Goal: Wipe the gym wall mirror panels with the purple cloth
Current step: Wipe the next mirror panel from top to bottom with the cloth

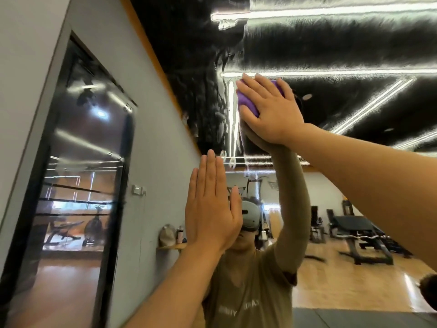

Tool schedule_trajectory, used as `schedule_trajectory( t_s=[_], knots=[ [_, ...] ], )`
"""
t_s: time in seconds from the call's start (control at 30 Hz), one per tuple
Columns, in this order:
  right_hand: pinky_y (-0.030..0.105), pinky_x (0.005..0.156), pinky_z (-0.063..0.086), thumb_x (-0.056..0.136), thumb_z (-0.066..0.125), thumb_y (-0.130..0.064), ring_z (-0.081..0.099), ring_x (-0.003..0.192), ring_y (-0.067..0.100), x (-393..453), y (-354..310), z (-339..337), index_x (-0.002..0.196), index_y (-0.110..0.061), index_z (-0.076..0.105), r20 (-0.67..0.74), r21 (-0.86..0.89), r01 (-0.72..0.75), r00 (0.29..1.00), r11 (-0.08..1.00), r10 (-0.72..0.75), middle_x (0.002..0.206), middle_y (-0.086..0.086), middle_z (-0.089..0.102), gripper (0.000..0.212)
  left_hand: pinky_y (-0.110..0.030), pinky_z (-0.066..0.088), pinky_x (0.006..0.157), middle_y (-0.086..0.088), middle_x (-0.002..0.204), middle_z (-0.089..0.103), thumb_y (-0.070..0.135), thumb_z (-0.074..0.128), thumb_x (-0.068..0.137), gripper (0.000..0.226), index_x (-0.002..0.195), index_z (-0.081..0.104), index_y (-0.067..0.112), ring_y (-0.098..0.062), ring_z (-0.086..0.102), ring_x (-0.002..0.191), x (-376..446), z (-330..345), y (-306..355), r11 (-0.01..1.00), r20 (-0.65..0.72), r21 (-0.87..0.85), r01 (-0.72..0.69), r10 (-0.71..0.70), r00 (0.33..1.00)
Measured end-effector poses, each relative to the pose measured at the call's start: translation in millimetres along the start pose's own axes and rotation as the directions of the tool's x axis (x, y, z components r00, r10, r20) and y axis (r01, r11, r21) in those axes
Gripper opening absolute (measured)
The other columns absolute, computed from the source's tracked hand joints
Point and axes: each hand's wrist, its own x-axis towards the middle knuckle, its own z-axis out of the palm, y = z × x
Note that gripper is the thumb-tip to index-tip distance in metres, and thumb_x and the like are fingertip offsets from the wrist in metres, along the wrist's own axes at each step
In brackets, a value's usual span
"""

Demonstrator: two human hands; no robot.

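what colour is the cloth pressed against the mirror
Purple: the soft cloth under the right hand, seen in the head view.

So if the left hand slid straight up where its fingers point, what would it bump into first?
Probably nothing solid: the left hand lies flat against the mirror, fingers up, with only streaky glass above. The purple cloth sits up and right, likely off that line.

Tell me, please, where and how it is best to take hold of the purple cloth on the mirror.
Probably flat from behind, as the right hand does now: palm over the bunched cloth, fingers spread upward, pressing it on the mirror. The cloth is a small wad against a flat surface, so only its back is free. The left hand lies flat lower down.
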Motion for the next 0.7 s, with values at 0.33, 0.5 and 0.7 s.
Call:
schedule_trajectory(
  t_s=[0.33, 0.5, 0.7],
  knots=[
    [0.048, 0.126, -0.002, 0.103, 0.034, -0.050, 0.009, 0.156, 0.012, -159.0, -18.3, -1.8, 0.159, -0.034, 0.028, 0.238, 0.072, 0.534, 0.811, 0.842, -0.535, 0.165, -0.013, 0.022, 0.059, -0.018, -0.012, 0.121, 0.006, 0.166, 0.000, 0.036, 0.013, 0.104, 0.058, 0.159, 0.008, 0.018, -0.007, -0.003, 0.154, 3.5, -14.7, -12.4, 0.995, 0.075, -0.078, -0.058, 0.063, 0.995],
    [0.045, 0.124, -0.008, 0.106, 0.032, -0.052, -0.003, 0.155, 0.007, -192.9, -16.1, -2.5, 0.160, -0.043, 0.008, 0.366, 0.139, 0.598, 0.710, 0.790, -0.602, 0.167, -0.023, 0.003, 0.060, -0.016, -0.011, 0.120, 0.006, 0.167, 0.005, 0.034, 0.018, 0.105, 0.056, 0.159, 0.011, 0.019, -0.005, -0.001, 0.154, 6.8, -24.7, -33.8, 0.981, 0.128, -0.045, -0.186, 0.191, 0.973],
    [0.040, 0.125, -0.006, 0.101, 0.031, -0.053, 0.008, 0.155, 0.007, -127.8, -14.2, -2.7, 0.159, -0.037, 0.024, 0.243, 0.106, 0.502, 0.824, 0.858, -0.512, 0.165, -0.015, 0.020, 0.060, -0.020, -0.005, 0.123, -0.003, 0.167, 0.016, 0.027, 0.027, 0.104, 0.057, 0.159, 0.019, 0.012, -0.011, 0.007, 0.155, 2.5, -22.2, -38.8, 0.972, 0.070, -0.005, -0.235, 0.235, 0.969]
  ],
)
